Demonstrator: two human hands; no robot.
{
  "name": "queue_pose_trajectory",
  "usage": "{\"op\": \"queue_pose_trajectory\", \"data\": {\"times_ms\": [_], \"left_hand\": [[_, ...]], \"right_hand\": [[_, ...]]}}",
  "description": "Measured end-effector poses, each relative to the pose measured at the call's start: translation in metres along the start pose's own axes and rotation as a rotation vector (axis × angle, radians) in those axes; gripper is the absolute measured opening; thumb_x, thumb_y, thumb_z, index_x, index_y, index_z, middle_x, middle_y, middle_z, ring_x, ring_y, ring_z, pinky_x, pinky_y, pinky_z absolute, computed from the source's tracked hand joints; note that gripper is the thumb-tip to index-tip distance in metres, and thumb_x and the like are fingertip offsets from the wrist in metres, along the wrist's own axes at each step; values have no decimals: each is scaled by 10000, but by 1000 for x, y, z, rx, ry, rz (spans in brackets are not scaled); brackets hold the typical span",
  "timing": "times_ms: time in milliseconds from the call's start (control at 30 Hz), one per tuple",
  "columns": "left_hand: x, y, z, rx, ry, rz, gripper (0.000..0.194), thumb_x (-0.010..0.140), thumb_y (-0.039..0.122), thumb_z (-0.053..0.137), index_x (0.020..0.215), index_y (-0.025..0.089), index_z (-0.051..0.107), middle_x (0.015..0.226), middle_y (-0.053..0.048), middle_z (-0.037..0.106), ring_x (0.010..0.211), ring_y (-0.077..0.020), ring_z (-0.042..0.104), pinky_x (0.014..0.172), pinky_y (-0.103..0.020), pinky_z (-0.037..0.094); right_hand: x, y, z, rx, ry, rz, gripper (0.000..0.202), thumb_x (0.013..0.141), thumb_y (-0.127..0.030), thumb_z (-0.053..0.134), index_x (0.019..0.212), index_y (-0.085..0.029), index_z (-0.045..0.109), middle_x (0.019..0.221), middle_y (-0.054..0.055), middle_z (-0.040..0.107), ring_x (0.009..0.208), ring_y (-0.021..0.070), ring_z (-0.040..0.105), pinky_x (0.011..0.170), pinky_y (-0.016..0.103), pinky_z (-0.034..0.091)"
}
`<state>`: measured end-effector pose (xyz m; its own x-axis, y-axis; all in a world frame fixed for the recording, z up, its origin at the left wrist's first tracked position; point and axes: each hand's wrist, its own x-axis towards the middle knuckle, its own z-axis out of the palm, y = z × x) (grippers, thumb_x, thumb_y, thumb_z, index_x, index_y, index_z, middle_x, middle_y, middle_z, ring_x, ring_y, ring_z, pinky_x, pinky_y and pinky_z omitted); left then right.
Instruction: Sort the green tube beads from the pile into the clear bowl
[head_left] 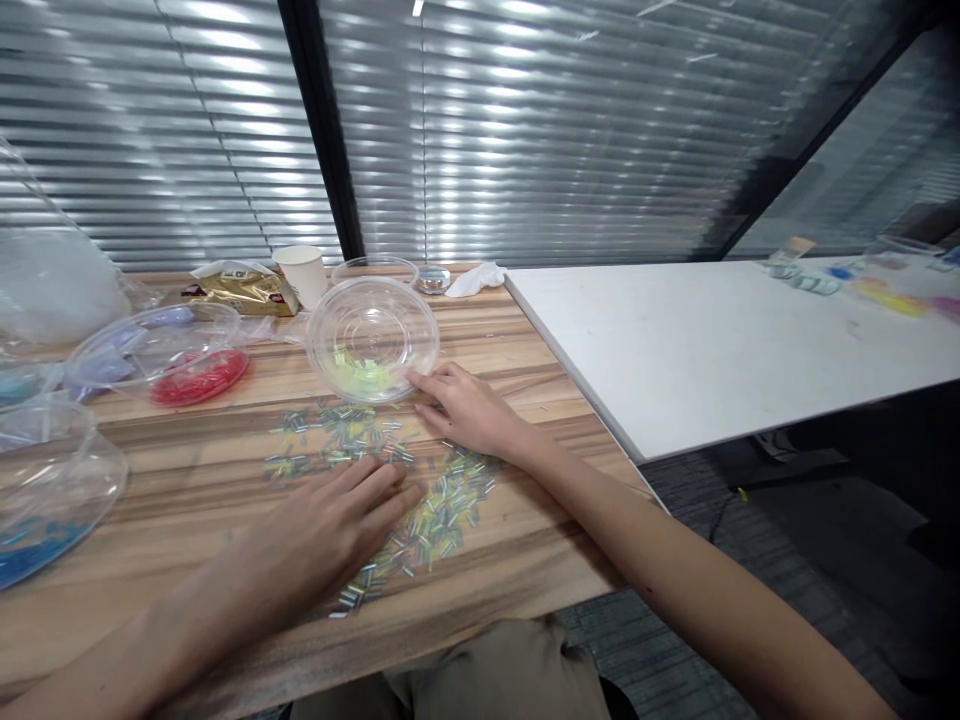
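Clear bowl [409,330] at 10 o'clock from my right hand [476,412], the nearer; index on rim, thumb apart | my left hand [341,515] curled by strips [446,510], pinch: can't tell

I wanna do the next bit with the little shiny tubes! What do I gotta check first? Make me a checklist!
1. Right hand at the rim of the clear plastic bowl: ok.
2. Yellow-green pieces inside the bowl: ok.
3. Loose shiny tubes all off the wooden table: not ok, lots are scattered there.
4. Tubes held in your left hand: cannot tell, your fingers hide what's underneath.
5. Paper cup upright and clear of both hands: ok.
6. Red pieces apart from the loose tubes: ok.
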<state>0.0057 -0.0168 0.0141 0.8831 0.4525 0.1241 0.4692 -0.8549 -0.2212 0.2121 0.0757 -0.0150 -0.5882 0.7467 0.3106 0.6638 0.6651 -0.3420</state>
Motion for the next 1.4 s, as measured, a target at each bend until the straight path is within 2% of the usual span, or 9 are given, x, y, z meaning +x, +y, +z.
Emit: {"op": "queue_pose_trajectory", "data": {"times_ms": [133,300,600,833,1400], "left_hand": [[0,0,1,-16,-8,2,581,728,-57,290,1259,124,442,1188,-108,556,1036,-260,545,847,-394,486],[-1,0,1,-33,-9,-15,571,744,-50,306,1261,149,442,1196,-93,553,1038,-234,545,861,-362,482],[-2,-1,6,-52,-32,2,604,736,-46,292,1297,132,426,1217,-110,530,1061,-266,514,863,-414,483],[1,0,2,-47,-29,11,580,732,-50,289,1264,114,452,1196,-117,542,1035,-272,526,837,-411,493],[3,0,0,-2,-13,37,559,733,-57,276,1240,93,459,1183,-120,548,1034,-281,527,827,-417,497]], "right_hand": [[0,-1,-1,1,-7,-3,390,907,-216,488,1292,-161,476,1053,118,586,1018,216,497,852,358,415],[0,-1,-2,-13,-14,-8,392,903,-208,489,1289,-142,481,1047,122,589,1033,213,491,869,342,405],[1,1,0,9,-18,0,393,909,-217,485,1299,-170,465,1045,109,588,1015,218,485,844,350,403],[1,0,-2,-7,-26,-20,399,913,-213,471,1305,-134,465,1042,114,603,1057,216,475,872,336,394],[1,-1,-2,25,-18,-25,384,914,-206,487,1292,-147,467,1013,110,601,1030,219,475,843,346,398]]}}
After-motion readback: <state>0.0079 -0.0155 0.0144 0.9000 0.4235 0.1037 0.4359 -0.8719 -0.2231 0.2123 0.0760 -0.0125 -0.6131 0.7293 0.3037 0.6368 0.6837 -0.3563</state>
